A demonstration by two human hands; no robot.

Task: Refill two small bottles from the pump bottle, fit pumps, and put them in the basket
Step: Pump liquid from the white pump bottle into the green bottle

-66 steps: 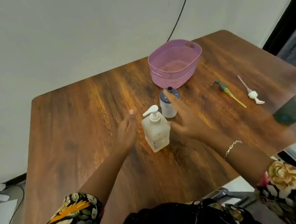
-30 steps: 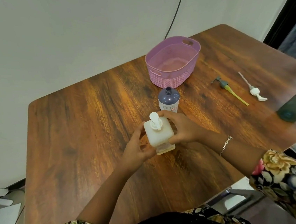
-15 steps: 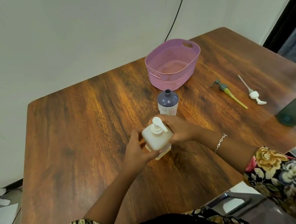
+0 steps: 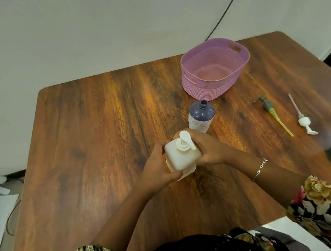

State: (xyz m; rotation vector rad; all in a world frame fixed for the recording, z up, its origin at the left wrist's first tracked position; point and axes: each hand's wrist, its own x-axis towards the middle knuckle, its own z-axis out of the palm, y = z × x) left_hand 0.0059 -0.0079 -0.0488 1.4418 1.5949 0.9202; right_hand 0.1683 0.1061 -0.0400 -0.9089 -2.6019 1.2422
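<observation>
Basket [image 4: 208, 92] beyond uncapped navy bottle [image 4: 201, 114]

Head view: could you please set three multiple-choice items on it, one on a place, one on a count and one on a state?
1. Where does the open dark-blue bottle stand?
A. between the basket and the pump bottle
B. on the floor
C. on a shelf

2. How many loose pumps lie on the table?
A. one
B. two
C. four

3. How is the pump bottle held?
A. not at all
B. by one fingertip
C. by the left hand and the right hand

Answers: A, the basket is behind it and the pump bottle in front; B, the grey-green pump and the white pump; C, fingers curl round both its sides.
</observation>
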